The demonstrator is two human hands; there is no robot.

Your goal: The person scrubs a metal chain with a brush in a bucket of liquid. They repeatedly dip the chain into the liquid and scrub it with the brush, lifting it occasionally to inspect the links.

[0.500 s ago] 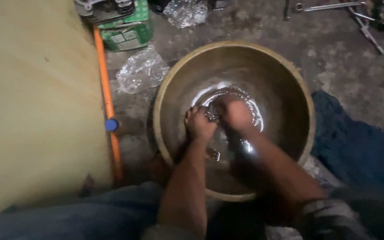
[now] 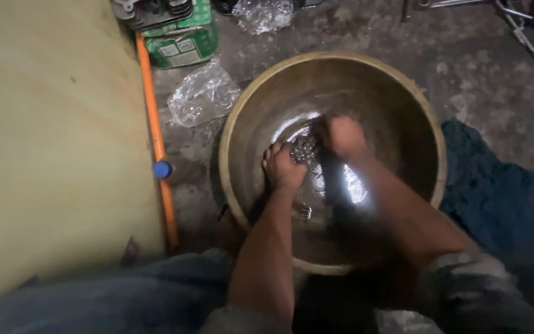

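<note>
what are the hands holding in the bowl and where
Both hands, left hand and right hand, close on a small metal part between them, over the bowl; the exact grip spot cannot be told.

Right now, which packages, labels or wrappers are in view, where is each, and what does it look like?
Green carton: top left, boxy, with pale label panels on its side.
Clear plastic bag: on the floor left of the bowl, crumpled, see-through.
Second clear plastic bag: top edge, crumpled, shiny.
No screens or signs.
</note>
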